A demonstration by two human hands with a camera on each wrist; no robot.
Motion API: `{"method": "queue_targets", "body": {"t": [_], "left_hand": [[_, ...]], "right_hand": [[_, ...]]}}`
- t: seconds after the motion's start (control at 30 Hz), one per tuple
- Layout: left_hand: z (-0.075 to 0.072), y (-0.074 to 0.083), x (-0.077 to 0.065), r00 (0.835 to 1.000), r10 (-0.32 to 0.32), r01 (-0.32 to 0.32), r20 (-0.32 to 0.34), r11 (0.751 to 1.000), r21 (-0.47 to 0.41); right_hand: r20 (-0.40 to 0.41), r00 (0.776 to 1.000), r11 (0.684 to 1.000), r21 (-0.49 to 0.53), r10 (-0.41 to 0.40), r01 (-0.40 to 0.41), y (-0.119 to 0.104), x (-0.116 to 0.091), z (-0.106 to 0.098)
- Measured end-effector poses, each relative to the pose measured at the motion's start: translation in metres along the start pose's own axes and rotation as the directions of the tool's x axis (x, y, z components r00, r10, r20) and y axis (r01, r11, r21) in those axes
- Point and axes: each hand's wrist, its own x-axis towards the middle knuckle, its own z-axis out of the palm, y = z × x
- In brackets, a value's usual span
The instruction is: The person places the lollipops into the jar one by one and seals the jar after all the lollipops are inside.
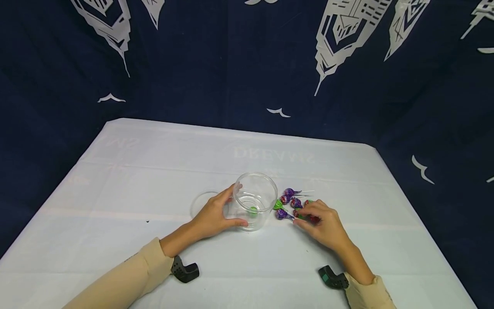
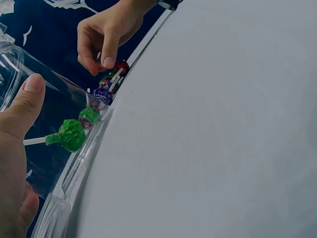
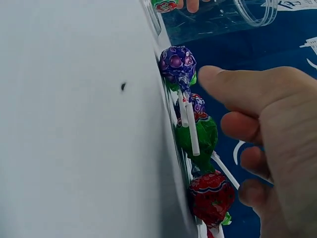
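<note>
My left hand [image 1: 212, 217] grips a clear plastic jar [image 1: 266, 195], thumb on the near side and fingers behind it. The jar stands upright on the table with a green-wrapped lollipop [image 2: 72, 135] inside. Right of it lies a cluster of several lollipops, among them a purple one [image 1: 281, 214], a green one [image 3: 198, 138] and a red one [image 3: 212, 196]. My right hand [image 1: 324, 224] hovers at the near right side of this cluster, fingers loosely bent. In the right wrist view a gap shows between its thumb and the sticks, and nothing is in its grasp.
A clear round lid [image 1: 194, 204] lies left of the jar, partly behind the left hand. The white cloth-covered table [image 1: 115, 189] ends at a dark blue patterned curtain [image 1: 216, 64]. A small dark speck [image 1: 147, 221] is on the cloth at left.
</note>
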Motion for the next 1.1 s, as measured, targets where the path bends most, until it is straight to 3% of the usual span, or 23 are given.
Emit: {"method": "queue_targets", "body": {"t": [0.77,1.1], "left_hand": [[-0.001,0.001,0.0,1.0,-0.01,0.01,0.0,1.0,0.002],[-0.001,0.001,-0.001,1.0,-0.021,0.021,0.002,1.0,0.001]], "right_hand": [[0.053,0.996,0.992,-0.102,-0.07,0.075,0.001,0.0,0.011],[0.02,0.99,0.969,-0.205,-0.137,0.138,-0.002,0.0,0.015]]}}
